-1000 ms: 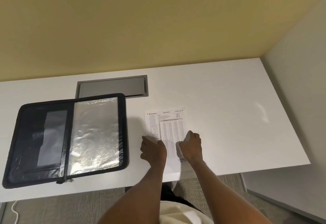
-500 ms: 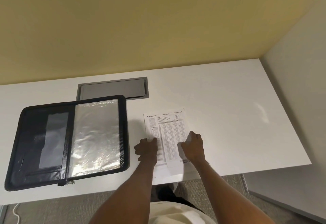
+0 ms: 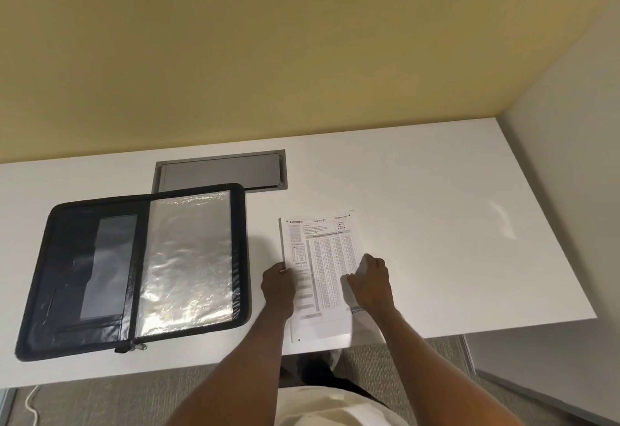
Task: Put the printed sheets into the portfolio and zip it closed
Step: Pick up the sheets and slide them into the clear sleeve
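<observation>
Curling over the left edge of the printed sheets [image 3: 327,258], the left hand [image 3: 277,286] lies knuckles up, with its bent fingers [image 3: 283,269] gripping the paper about halfway down that side. The right hand [image 3: 370,283] does the same on the other side: its fingers [image 3: 352,279] are curled onto the printed face, and the paper's right edge bends up a little against the knuckles. Whether either thumb is under the paper cannot be seen. The sheets lie between the two hands on the white table [image 3: 453,224], top end pointing away from the person and bottom end close to the table's front edge.

Left of the sheets the black portfolio [image 3: 67,258] lies open and flat, its clear plastic sleeve [image 3: 188,258] on the half nearer the hands. A strip of bare table separates it from the left hand. Its zip pull [image 3: 136,347] sits at the near edge by the spine. Behind the portfolio a grey hatch [image 3: 221,172] is set into the table.
</observation>
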Tool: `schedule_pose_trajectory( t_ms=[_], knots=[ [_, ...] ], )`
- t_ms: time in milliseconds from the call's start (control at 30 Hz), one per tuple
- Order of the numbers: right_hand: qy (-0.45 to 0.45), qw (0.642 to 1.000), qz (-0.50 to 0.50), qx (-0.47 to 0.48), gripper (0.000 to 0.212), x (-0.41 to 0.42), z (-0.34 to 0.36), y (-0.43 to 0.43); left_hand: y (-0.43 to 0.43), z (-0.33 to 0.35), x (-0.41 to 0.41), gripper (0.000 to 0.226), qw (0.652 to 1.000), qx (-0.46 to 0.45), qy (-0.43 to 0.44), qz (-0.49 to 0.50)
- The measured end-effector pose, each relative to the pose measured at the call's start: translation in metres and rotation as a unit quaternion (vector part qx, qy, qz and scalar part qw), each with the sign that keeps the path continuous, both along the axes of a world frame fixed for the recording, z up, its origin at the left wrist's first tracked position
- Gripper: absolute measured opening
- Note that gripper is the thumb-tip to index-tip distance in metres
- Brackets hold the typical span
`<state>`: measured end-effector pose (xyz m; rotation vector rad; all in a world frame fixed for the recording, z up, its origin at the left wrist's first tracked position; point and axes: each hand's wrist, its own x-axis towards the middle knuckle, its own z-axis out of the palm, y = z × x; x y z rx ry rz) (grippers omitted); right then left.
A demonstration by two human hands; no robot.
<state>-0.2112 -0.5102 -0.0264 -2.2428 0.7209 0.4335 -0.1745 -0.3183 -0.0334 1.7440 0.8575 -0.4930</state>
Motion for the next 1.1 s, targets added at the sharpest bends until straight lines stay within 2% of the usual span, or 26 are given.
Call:
schedule_pose_trajectory(
  t_ms=[133, 233, 267, 367, 433, 500, 633, 733, 900, 1100],
  knots=[
    [0.002, 1.000, 0.013, 0.012, 0.032, 0.003, 0.001, -0.007, 0.015, 0.005, 0.005, 0.022, 0.995, -0.096, 0.009, 0.007],
    [-0.028, 0.997, -0.027, 0.073, 0.029, 0.013, 0.009, -0.016, 0.031, 0.013, 0.015, 0.023, 0.983, -0.181, 0.019, 0.011],
    [-0.048, 0.991, -0.065, 0.103, 0.030, 0.017, 0.013, -0.019, 0.036, 0.016, 0.018, 0.025, 0.980, -0.200, 0.016, -0.003],
    [-0.081, 0.957, -0.133, 0.244, 0.065, 0.036, 0.037, -0.027, 0.049, 0.025, 0.033, 0.030, 0.970, -0.238, -0.001, -0.047],
    [-0.098, 0.922, -0.092, 0.362, 0.059, 0.049, 0.053, -0.034, 0.055, 0.035, 0.045, 0.030, 0.965, -0.251, -0.015, -0.078],
    [-0.089, 0.903, -0.026, 0.419, 0.053, 0.060, 0.065, -0.040, 0.058, 0.045, 0.056, 0.028, 0.960, -0.254, -0.034, -0.115],
    [-0.050, 0.913, -0.005, 0.405, 0.051, 0.072, 0.073, -0.043, 0.062, 0.056, 0.070, 0.025, 0.957, -0.248, -0.067, -0.135],
    [-0.072, 0.909, -0.020, 0.410, 0.042, 0.075, 0.071, -0.039, 0.062, 0.066, 0.075, 0.025, 0.949, -0.257, -0.082, -0.161],
    [-0.107, 0.910, -0.025, 0.401, 0.042, 0.073, 0.078, -0.028, 0.053, 0.083, 0.080, 0.037, 0.930, -0.258, -0.134, -0.224],
    [-0.162, 0.911, -0.058, 0.374, 0.032, 0.068, 0.082, -0.017, 0.041, 0.086, 0.077, 0.049, 0.933, -0.220, -0.204, -0.199]
  ],
)
